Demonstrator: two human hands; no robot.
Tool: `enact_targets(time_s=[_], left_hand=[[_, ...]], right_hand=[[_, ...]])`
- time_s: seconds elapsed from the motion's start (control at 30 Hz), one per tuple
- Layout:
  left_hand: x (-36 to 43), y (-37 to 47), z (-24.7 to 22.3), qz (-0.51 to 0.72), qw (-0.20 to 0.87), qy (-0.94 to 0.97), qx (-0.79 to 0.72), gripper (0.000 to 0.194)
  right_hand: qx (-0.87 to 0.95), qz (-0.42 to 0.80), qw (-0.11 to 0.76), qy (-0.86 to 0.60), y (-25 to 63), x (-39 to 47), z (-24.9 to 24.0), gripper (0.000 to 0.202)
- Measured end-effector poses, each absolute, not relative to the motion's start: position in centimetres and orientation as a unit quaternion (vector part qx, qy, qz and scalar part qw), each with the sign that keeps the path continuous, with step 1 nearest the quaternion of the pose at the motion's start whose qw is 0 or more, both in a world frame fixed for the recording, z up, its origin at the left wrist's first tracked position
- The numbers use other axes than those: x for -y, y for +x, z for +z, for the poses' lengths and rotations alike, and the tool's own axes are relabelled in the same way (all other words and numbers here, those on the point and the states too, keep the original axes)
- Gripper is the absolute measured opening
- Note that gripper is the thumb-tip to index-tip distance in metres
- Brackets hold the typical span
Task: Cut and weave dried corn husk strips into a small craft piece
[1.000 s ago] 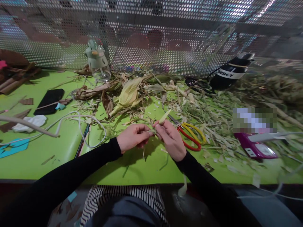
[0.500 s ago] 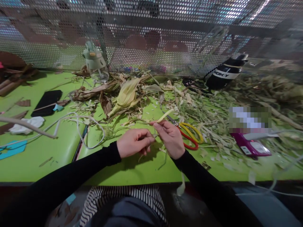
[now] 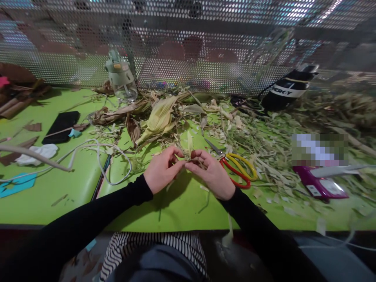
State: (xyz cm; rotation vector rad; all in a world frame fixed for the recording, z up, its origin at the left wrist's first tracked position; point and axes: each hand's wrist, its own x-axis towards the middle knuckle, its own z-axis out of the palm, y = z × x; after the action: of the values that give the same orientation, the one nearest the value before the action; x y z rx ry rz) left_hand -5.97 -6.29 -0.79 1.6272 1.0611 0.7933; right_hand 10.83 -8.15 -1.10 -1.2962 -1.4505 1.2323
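Between the fingertips of both hands is a small pale strip of corn husk [image 3: 189, 145], its pointed end standing up. My left hand [image 3: 164, 166] pinches it from the left. My right hand [image 3: 212, 172] closes on it from the right, with the thumbs almost meeting. The husk's lower part is hidden by the fingers. Scissors [image 3: 239, 168] with a red and a yellow handle lie just right of my right hand. Beyond the hands rests a larger yellowish corn husk bundle [image 3: 160, 117] among dry leaves.
Husk scraps [image 3: 252, 137] cover the green table [image 3: 135, 213] at the back and right. A clear bottle [image 3: 122, 78], black bottle [image 3: 288, 92] and perforated metal screen [image 3: 170, 51] stand behind. At left are a phone [image 3: 61, 126] and white cable [image 3: 129, 168]; a purple packet [image 3: 320, 184] lies right.
The strip has turned from leaning right to upright. My left hand has risen slightly and its fingers have moved in close to my right hand's. The view has shifted a little.
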Motion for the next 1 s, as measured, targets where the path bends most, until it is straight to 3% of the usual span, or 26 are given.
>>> enact_targets(time_s=[0.13,0.33,0.43,0.57,0.77,1.0], left_hand=[[6.5,-5.7,-0.8,0.295,0.547,0.666,-0.413,0.018],[6.0,-6.0,-0.8,0.279,0.569,0.650,-0.420,0.016],[5.9,-6.0,-0.5,0.278,0.597,0.614,-0.435,0.010],[5.9,-5.8,-0.2,0.268,0.633,0.590,-0.424,0.024],[5.7,-5.7,-0.4,0.320,0.587,0.621,-0.409,0.020],[6.5,-5.3,-0.3,0.317,0.655,0.565,-0.388,0.020]], right_hand=[[0.570,0.508,0.413,-0.497,10.8,8.3,-1.1,0.035],[0.603,0.484,0.372,-0.514,10.9,8.4,-0.5,0.023],[0.640,0.415,0.365,-0.534,11.1,8.5,-0.3,0.018],[0.692,0.339,0.362,-0.524,11.2,8.4,-0.5,0.013],[0.657,0.367,0.377,-0.540,11.3,8.6,-0.6,0.019],[0.611,0.388,0.437,-0.535,11.1,9.0,0.1,0.019]])
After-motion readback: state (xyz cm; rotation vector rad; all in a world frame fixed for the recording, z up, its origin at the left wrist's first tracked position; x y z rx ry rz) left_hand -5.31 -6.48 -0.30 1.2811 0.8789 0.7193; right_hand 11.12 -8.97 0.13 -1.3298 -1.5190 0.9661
